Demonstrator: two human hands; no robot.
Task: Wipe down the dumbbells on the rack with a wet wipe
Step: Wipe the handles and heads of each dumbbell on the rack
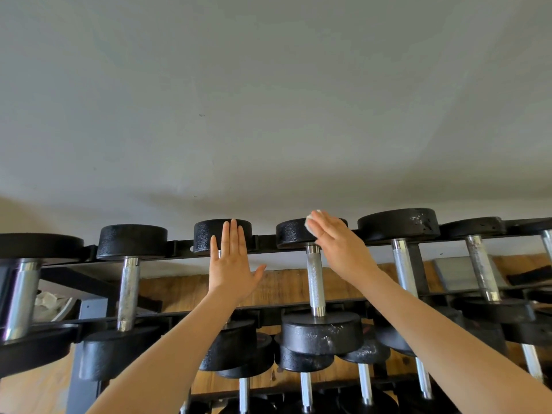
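A black rack (176, 245) carries a row of black dumbbells with chrome handles. My right hand (340, 246) presses a small white wet wipe (310, 224) with straight fingers against the far head of the middle dumbbell (291, 234); its knurled handle (315, 279) runs toward me. My left hand (231, 264) lies flat, fingers straight, on the far head of the neighbouring dumbbell (209, 234) to the left, hiding that dumbbell's handle.
More dumbbells sit left (131, 242) and right (398, 224) on the top tier, with several more on a lower tier (301, 360). A pale wall rises behind the rack. Wooden floor (286, 288) shows below.
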